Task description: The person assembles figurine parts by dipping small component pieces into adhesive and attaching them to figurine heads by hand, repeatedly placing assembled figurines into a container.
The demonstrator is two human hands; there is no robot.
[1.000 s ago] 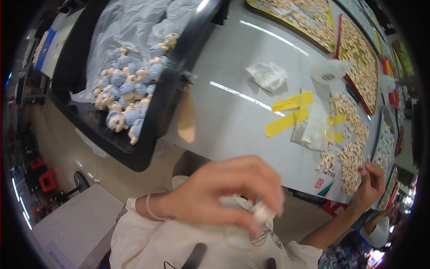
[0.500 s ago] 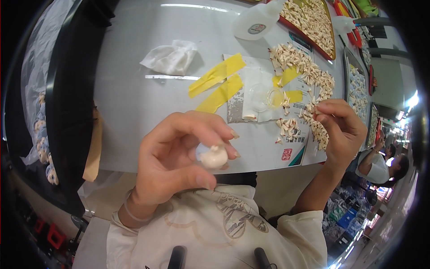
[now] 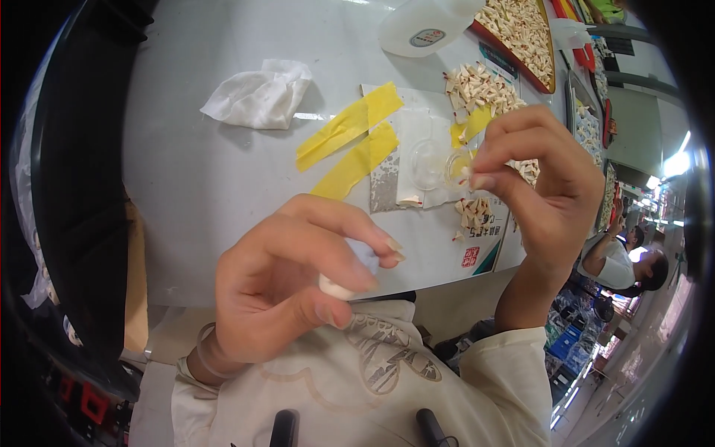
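Closed around a small rounded figurine part (image 3: 337, 289), cream with a pale blue side, my left hand (image 3: 272, 279) hovers over the table's near edge. Its fingers cover much of the part. My right hand (image 3: 547, 175) pinches a small cream piece (image 3: 465, 176) with a reddish tip beside a clear round dish (image 3: 428, 165). The dish sits on a white sheet, with a ring-like clear rim at its right. Just below the right fingertips lies a little heap of cream pieces (image 3: 474, 213) with dark red tips; a larger heap (image 3: 477, 93) spreads farther back, partly hidden by the hand.
Yellow tape strips (image 3: 350, 123) hold the sheet's left side. A crumpled white cloth (image 3: 261, 95) lies to the left, a white plastic bottle (image 3: 424, 30) behind. A tray (image 3: 474, 27) of cream pieces stands at the back right. A black rack (image 3: 74, 149) borders the left. Another person (image 3: 614, 261) sits at far right.
My right hand has moved left from the heap to beside the clear dish, bringing a small piece. My left hand has turned the figurine part, showing more of its blue side.
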